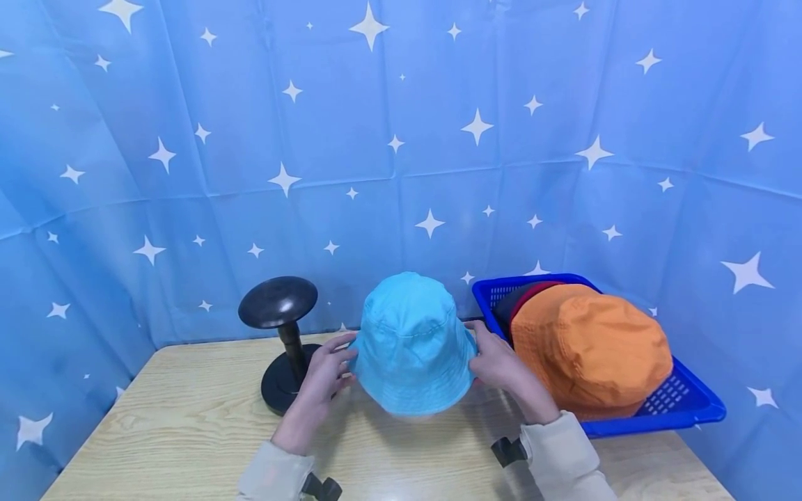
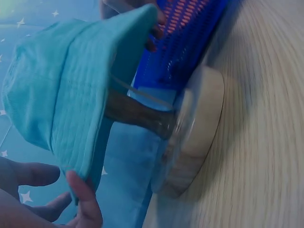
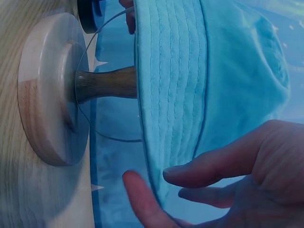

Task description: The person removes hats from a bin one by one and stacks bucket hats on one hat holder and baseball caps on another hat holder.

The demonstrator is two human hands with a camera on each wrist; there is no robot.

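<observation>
A light blue bucket hat [image 1: 410, 341] sits upright over a wooden hat stand, crown up and brim down. In the left wrist view the stand's brown post [image 2: 137, 114] goes up inside the hat, and its round pale wood base [image 2: 202, 133] rests on the table. My left hand [image 1: 326, 369] holds the left edge of the brim, fingertips at the rim. On the opposite side my right hand [image 1: 498, 358] pinches the brim, thumb outside and a finger beneath. A thin cord [image 3: 114, 139] loops down from under the brim. The stand's top is hidden by the hat.
To the left stands a black hat stand [image 1: 278, 303] with a bare domed top. At the right a blue plastic basket [image 1: 689, 410] holds an orange bucket hat [image 1: 614, 348] over a dark, red-edged one [image 1: 523, 296]. A starry blue curtain [image 1: 401, 174] hangs behind the wooden table [image 1: 188, 417].
</observation>
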